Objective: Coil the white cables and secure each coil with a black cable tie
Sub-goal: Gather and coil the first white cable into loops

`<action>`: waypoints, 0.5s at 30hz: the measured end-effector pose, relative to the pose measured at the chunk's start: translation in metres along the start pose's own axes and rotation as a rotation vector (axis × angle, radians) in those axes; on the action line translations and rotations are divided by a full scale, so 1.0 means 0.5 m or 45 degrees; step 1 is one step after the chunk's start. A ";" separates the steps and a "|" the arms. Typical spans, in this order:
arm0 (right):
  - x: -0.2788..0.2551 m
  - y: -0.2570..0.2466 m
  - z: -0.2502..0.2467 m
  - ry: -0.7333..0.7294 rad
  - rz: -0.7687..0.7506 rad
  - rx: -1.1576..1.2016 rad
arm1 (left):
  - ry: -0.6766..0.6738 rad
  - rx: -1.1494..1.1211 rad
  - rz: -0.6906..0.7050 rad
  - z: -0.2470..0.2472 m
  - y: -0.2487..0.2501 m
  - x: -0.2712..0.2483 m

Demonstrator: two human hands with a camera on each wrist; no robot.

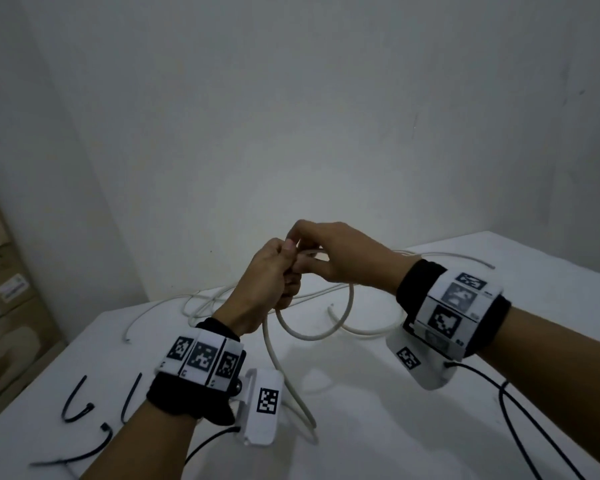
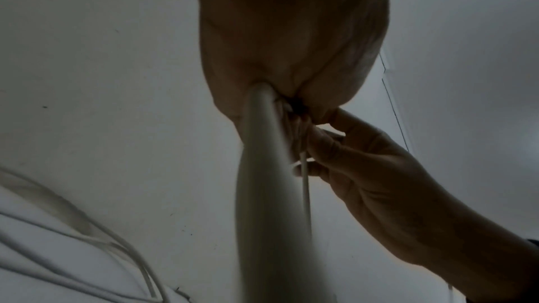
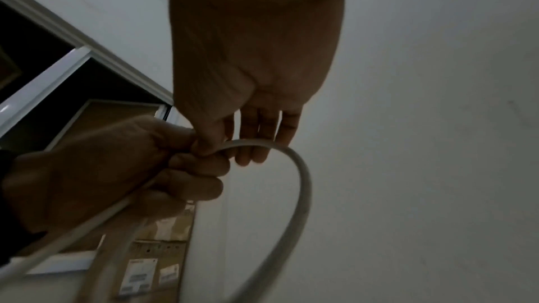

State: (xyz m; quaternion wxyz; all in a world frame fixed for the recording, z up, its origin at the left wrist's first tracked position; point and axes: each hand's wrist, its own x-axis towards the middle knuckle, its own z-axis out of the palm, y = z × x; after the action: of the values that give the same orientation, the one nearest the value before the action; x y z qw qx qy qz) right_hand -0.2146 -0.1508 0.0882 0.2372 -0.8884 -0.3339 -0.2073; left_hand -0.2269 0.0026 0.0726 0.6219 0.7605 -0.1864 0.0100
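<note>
My left hand (image 1: 286, 271) is raised above the white table (image 1: 378, 427) and grips a white cable (image 1: 326, 332) in its fist. The cable hangs below the hands in a loop, and one strand trails down to the table. Touching the left hand, my right hand (image 1: 303, 249) pinches the top of the same loop. In the right wrist view the cable (image 3: 302, 181) arcs out from under the right fingers (image 3: 256, 146) beside the left hand (image 3: 116, 169). The left wrist view shows the cable (image 2: 262, 169) leaving the fist. Three black cable ties (image 1: 73, 407) lie at the table's near left.
More loose white cables (image 1: 205, 299) sprawl across the far side of the table, one reaching the right (image 1: 465, 258). Black camera leads (image 1: 520, 431) trail at the near right. Cardboard boxes (image 1: 7, 289) stand left of the table. A plain wall rises behind.
</note>
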 end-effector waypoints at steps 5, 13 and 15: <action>0.001 -0.011 -0.001 0.017 0.161 0.209 | 0.000 -0.007 0.018 0.006 -0.008 0.001; -0.008 0.000 -0.010 0.072 0.314 1.055 | 0.081 -0.093 0.174 -0.007 -0.015 0.003; -0.009 0.002 -0.011 0.118 0.368 1.128 | 0.081 -0.018 0.233 -0.004 -0.016 -0.001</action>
State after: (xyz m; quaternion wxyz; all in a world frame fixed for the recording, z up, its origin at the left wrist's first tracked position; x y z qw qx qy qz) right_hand -0.2183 -0.1567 0.0901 0.6349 -0.7286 -0.2523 -0.0492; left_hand -0.2247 0.0060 0.0655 0.6294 0.7351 -0.2356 0.0896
